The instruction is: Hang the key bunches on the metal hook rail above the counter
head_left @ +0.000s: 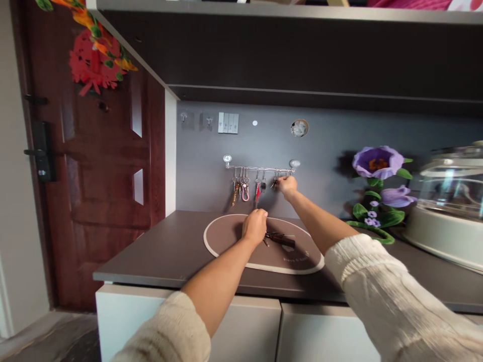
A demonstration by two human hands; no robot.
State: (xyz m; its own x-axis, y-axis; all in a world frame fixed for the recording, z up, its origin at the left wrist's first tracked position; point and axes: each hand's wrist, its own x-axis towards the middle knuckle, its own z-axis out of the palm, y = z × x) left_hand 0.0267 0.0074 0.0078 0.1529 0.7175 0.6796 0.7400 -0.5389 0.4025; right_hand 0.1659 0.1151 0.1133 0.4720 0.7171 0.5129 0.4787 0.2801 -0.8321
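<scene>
The right hand [288, 186] has its fingers seemingly pinched on small dark keys [274, 184] below the rail [261, 169]; the left hand [255, 225] curls above the mat [222, 235], beside a dark key bunch [283, 240], its grip hidden. A light pinch should best avoid snagging neighbouring rings.

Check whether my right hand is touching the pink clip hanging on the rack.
Apart. The head view shows your right hand at the right end of the rack, with a red tag between it and the pink clip.
</scene>
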